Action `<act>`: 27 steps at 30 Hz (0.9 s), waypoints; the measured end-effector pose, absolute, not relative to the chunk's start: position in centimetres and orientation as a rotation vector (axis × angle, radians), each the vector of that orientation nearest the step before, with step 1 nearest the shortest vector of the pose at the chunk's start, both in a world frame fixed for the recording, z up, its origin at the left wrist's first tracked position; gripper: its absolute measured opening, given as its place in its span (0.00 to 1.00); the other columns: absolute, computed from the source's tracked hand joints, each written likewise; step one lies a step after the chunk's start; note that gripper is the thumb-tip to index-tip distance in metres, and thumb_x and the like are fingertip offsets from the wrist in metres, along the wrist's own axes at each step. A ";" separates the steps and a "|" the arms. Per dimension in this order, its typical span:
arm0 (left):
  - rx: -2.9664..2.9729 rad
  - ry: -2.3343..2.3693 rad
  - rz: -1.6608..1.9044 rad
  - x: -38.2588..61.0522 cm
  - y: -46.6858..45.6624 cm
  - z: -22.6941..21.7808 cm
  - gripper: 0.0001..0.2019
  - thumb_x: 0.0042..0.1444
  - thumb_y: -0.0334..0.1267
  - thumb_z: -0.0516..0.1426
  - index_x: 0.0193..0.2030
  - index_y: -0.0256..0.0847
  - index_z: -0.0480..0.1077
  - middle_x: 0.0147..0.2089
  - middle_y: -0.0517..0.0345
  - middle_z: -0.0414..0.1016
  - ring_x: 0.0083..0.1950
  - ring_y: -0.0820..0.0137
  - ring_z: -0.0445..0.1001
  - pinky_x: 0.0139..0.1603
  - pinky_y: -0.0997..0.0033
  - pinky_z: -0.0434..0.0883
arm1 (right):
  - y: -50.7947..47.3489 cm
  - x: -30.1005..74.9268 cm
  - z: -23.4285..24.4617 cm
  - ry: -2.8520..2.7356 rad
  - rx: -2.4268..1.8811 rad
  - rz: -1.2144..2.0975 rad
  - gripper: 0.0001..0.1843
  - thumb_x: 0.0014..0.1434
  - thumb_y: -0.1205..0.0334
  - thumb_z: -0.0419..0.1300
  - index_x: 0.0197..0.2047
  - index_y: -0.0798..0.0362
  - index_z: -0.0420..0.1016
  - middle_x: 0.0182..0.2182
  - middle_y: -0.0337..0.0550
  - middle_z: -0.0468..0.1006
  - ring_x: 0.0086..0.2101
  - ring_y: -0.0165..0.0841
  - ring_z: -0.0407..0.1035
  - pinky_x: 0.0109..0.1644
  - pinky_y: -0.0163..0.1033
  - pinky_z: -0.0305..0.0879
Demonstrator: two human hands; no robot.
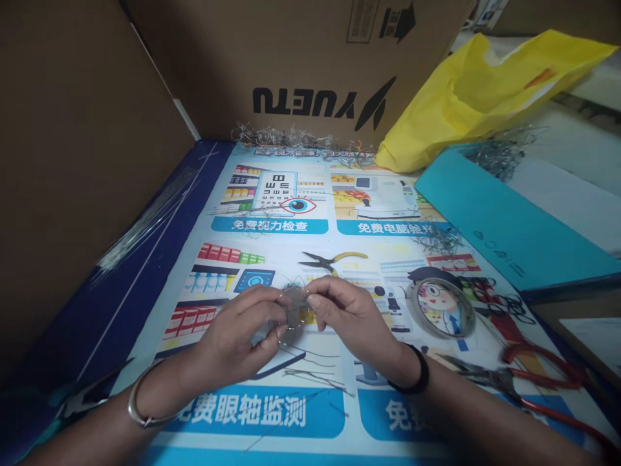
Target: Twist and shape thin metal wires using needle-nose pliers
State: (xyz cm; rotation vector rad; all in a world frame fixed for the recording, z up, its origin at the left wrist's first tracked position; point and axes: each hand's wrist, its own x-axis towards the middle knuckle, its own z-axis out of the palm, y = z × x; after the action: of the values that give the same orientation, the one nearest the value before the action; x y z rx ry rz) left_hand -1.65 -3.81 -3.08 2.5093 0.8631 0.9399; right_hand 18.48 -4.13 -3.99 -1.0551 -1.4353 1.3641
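Between my two hands, over the middle of the printed sheet, is a small loop of thin bent wire point(293, 332). My left hand point(242, 327) pinches its left side between thumb and fingers. On the right side, my right hand point(342, 310) closes thumb and forefinger on the upper part of the wire. Fingers hide some of the wire's shape. Just beyond my hands lie pliers point(326, 261) with yellow handles, jaws pointing left. Several loose dark wire pieces point(315, 377) are scattered on the sheet nearer to me.
A tape roll point(444, 304) and red-handled cutters point(519, 375) lie at right, near black loops point(514, 309). Wire tangles line the cardboard box point(301, 58) behind. Straight wires point(145, 223) lie left. A yellow bag point(466, 103) and teal box lid point(509, 220) stand back right.
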 end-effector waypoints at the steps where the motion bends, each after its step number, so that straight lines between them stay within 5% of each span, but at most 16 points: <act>1: 2.508 0.862 0.940 -1.7 -3.8 -3.1 0.08 0.51 0.25 0.56 0.38 0.39 0.66 0.42 0.53 0.71 0.46 0.70 0.70 0.44 0.70 0.71 | -4.1 18.5 -4.0 -1.440 -1.062 1.352 0.07 0.58 0.60 0.56 0.38 0.53 0.72 0.23 0.34 0.68 0.22 0.23 0.62 0.24 0.29 0.62; 27: 2.506 0.886 0.928 -1.7 -3.7 -3.2 0.08 0.52 0.26 0.56 0.38 0.40 0.65 0.42 0.54 0.72 0.46 0.69 0.71 0.44 0.71 0.71 | -4.3 18.5 -3.6 -1.575 -1.112 1.171 0.06 0.57 0.64 0.56 0.37 0.52 0.73 0.27 0.37 0.73 0.27 0.26 0.66 0.28 0.31 0.62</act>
State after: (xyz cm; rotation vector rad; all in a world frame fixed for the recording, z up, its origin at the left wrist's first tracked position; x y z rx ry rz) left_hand -1.72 -3.70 -3.17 2.5057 0.8857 0.9279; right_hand 18.49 -4.28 -3.57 -1.1123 -1.5748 1.1715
